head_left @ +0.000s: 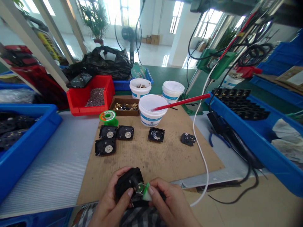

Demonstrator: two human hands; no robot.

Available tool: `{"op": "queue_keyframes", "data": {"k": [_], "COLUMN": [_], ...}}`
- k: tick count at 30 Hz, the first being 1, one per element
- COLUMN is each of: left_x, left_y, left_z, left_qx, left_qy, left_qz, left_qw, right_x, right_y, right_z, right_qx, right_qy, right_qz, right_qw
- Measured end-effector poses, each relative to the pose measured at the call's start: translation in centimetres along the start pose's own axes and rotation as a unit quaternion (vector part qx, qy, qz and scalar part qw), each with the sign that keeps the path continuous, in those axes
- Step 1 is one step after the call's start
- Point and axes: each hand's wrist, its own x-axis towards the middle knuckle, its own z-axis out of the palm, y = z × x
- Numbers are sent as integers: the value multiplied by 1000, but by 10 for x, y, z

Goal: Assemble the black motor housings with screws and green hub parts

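Left hand [110,198]: grip curled around a black plastic housing [129,180], thumb pressed on it, steadying it just above the near edge of a brown cardboard sheet [170,160].
Right hand [170,201]: grip pinching a small green-and-white piece [147,193] against a shiny metal part [140,188] on that housing, seemingly for fine control.
Sheet: four square black housings [126,132] lie flat, silver discs up, seemingly spaced for easy pick-up.
Behind: a green reel of solder wire [108,118] and a white plastic tub [149,119] sit toward the sheet's far edge.
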Motion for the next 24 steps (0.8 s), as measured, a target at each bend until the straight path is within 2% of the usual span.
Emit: {"op": "queue_keyframes", "data": {"k": [6,10,15,19,22,24], "left_x": [6,14,20,19,17,16], "left_y": [-11,-24,-34,-31,-22,-15], "left_z": [-6,-13,-23,-21,-15,-13], "left_qx": [38,53,65,55,-10,-63], "left_qy": [-10,-6,-66,-57,-27,7], "left_qz": [11,14,-24,-17,-28,-56], "left_qw": [999,999,995,997,999,996], "right_x": [0,2,3,3,6,9], "right_y": [-2,-1,-1,1,7,13], "right_z": [2,2,2,3,-3,-11], "right_qx": [-45,-60,-53,-8,46,17], "right_qy": [41,34,34,19,-2,13], "right_qz": [-17,-5,2,-9,-5,-11], "right_qw": [998,998,998,1000,999,1000]}}
